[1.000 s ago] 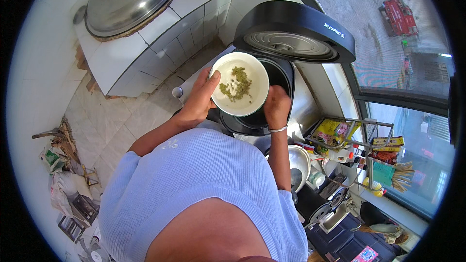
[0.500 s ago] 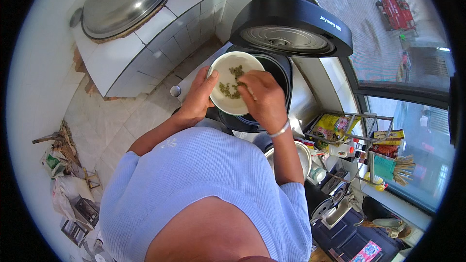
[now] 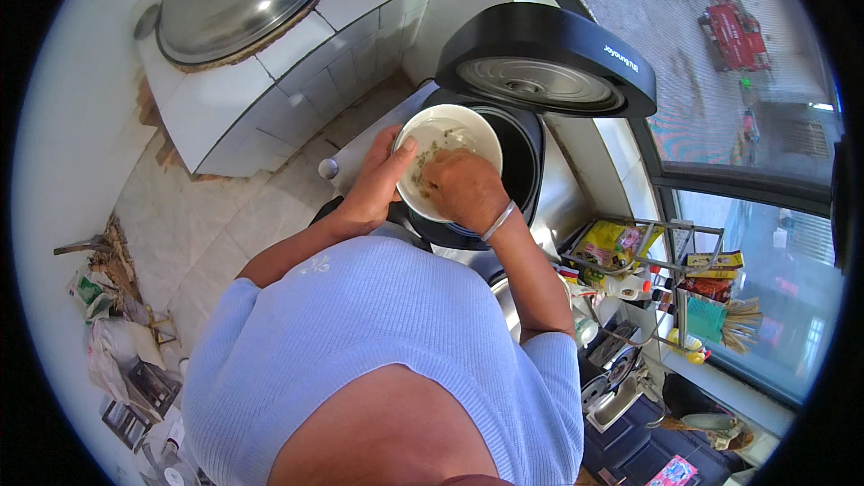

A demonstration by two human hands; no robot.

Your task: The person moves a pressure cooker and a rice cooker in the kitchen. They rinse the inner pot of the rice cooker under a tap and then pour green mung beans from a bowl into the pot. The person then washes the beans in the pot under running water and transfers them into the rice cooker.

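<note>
A white bowl (image 3: 484,133) is tilted over the open rice cooker (image 3: 520,157), in front of my chest. My left hand (image 3: 376,178) is closed on the bowl's left side, thumb on the rim. Small green bits that look like beans (image 3: 419,162) cling to the bowl's inside, with a shine that looks like water around them. My right hand (image 3: 468,189), with a bracelet at the wrist, reaches into the bowl over the right side. Its fingers are bent down among the bits, and the fingertips are hidden.
The cooker's black lid (image 3: 549,58) stands raised behind the bowl. A large metal wok lid (image 3: 247,4) covers a tiled stove at far left. To the right are a metal rack (image 3: 630,247) of packets and bottles, and a metal basin (image 3: 506,306) partly behind my right forearm.
My right hand has moved down and deeper into the bowl, its fingers now lower among the bits. The bits are more scattered, and a wet shine shows inside. The whole view has shifted slightly.
</note>
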